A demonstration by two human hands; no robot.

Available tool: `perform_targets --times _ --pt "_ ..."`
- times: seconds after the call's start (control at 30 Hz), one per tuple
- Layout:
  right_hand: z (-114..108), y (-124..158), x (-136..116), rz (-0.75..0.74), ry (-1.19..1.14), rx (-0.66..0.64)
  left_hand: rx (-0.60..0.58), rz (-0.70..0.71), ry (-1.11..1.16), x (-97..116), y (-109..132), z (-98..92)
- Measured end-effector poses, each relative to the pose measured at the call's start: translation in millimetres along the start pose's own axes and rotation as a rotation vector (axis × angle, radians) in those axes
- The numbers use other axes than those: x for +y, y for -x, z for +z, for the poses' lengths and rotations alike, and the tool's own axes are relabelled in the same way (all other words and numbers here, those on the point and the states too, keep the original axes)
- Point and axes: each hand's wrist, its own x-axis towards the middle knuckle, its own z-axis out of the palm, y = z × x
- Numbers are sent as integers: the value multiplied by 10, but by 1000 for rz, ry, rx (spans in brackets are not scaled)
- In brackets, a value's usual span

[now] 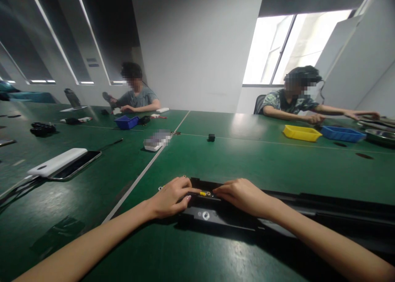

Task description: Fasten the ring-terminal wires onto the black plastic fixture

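Yellow terminal (203, 194) on rail (216, 218) edge, left hand (169, 197), right hand (242, 195), fingers narrow, table (247, 158) beyond

Nothing legible shows anywhere; the small flat item (157, 138) near the middle of the green table (247, 158) is blurred over, so any print on it cannot be told; the white power bank (58, 161) shows only a dark mark too small to read; the black rail (216, 218) bears no readable marking.
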Motion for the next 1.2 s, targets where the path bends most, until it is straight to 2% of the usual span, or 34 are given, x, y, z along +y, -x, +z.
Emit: perform_targets --times 1.2 --pt "-5 -10 -7 16 26 -17 -5 6 6 -9 -1 10"
